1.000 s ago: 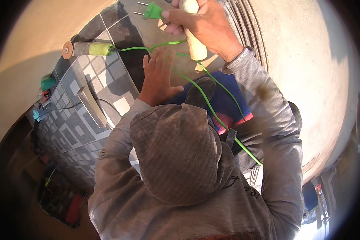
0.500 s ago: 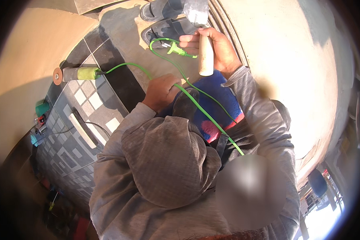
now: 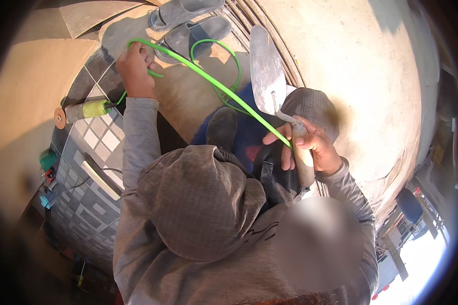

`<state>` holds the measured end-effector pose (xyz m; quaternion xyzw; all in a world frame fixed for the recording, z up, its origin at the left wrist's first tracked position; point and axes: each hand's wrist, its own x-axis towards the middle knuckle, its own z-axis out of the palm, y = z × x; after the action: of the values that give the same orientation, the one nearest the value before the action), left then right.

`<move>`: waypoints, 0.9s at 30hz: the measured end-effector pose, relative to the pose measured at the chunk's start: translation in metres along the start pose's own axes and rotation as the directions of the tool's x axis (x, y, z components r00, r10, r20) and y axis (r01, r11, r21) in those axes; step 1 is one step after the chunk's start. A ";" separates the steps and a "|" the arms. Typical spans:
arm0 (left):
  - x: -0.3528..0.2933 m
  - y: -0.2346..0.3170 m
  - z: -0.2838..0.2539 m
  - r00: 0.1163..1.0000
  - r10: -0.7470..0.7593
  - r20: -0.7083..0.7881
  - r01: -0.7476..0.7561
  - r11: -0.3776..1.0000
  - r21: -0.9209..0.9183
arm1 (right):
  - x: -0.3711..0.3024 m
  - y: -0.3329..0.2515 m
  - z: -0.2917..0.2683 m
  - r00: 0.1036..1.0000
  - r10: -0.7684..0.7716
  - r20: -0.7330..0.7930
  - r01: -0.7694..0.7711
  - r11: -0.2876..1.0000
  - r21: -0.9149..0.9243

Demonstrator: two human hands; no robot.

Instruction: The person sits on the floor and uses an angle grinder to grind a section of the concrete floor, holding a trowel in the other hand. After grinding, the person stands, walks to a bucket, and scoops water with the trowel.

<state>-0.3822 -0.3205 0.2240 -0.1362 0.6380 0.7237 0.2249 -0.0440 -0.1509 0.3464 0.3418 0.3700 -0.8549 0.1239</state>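
At the upper left, my left hand [image 3: 136, 68] is closed around a bright green power cable [image 3: 208, 76]. The cable runs taut from it, down to the right, to my right hand [image 3: 315, 147]. My right hand grips the wooden handle [image 3: 303, 165] of a trowel, and the cable passes at its fingertips. The trowel's grey metal blade [image 3: 267, 71] points up and away. A loop of green cable hangs beyond, over the slippers. On the left lies a hand-held power tool [image 3: 89, 109] with a yellow-green body and a brown disc; a green cable leaves its end.
Dark slippers [image 3: 193, 35] lie at the top beside grooved rails [image 3: 269, 30]. Patterned tiles [image 3: 91, 198] cover the left, with a pale strip [image 3: 102, 180] and a green cup-like thing [image 3: 48, 160] on them. Blue cloth [image 3: 244, 96] lies near my legs. A pale wall-like surface [image 3: 371, 101] fills the right.
My left hand has moved up and left, drawing the green cable out straight. My right hand has come down and closer with the trowel, whose blade now shows fully. The plug seen earlier is no longer visible.
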 end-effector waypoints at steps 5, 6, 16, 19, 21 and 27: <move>0.041 0.004 -0.038 0.995 0.066 -0.073 -0.062 0.997 0.045 | -0.048 -0.053 -0.044 0.827 -0.533 -0.180 0.131 0.493 -0.860; 0.035 0.004 -0.044 0.995 0.088 -0.044 -0.082 0.989 0.122 | -0.051 -0.076 -0.067 0.793 -0.555 -0.253 -0.007 0.407 -0.914; -0.037 -0.113 -0.009 0.445 0.385 0.809 -0.892 0.108 0.439 | 0.098 -0.114 -0.007 0.696 -0.713 0.082 0.616 0.535 -0.577; 0.000 -0.182 -0.002 0.579 0.557 0.596 -0.770 0.132 0.624 | 0.133 -0.103 0.050 0.702 -0.673 0.234 0.602 0.384 -0.700; -0.007 -0.199 0.006 0.727 0.466 0.505 -0.644 0.207 0.736 | 0.143 -0.091 0.062 0.663 -0.693 0.282 0.649 0.346 -0.677; -0.011 -0.160 -0.027 0.811 0.438 0.389 -0.537 0.820 0.196 | 0.148 -0.056 0.058 0.717 -0.664 0.210 0.633 0.496 -0.594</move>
<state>-0.2946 -0.3350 0.0873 0.1911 0.7062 0.6651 0.1497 -0.2079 -0.1472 0.3053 0.1352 0.7362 -0.6542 -0.1083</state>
